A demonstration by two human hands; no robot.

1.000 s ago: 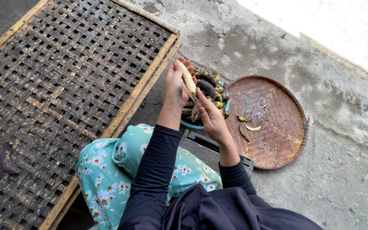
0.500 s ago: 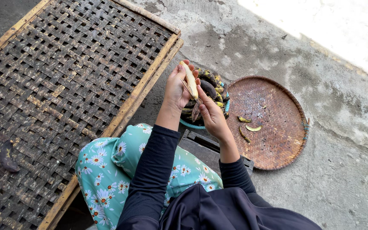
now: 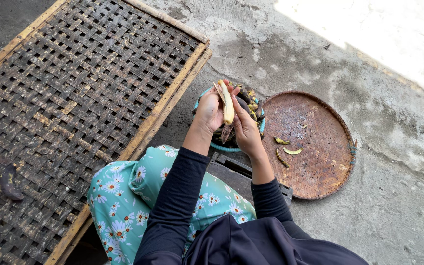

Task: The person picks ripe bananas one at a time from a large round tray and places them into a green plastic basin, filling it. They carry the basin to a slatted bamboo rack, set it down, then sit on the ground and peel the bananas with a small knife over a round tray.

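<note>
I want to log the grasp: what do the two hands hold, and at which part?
Both the left hand and the right hand hold one pale yellow peeled banana at its lower half; the upper end is free.

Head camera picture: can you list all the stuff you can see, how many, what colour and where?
peeled banana: one, pale yellow, upright between both hands
bowl: one, turquoise rim, under the hands, holding dark unpeeled bananas; count unclear
round woven tray: one, reddish brown, on the ground to the right of the bowl
peel scraps: about three, yellow-green, on the round tray
woven bamboo rack: one, dark brown with a tan frame, on the left
dark pieces: a few, blackish, on the rack's lower left
concrete ground: grey, sunlit at top right
floral cloth: turquoise with white daisies, over the person's knee
sleeves: two, black
left hand: holds the banana
right hand: touches the banana
</note>
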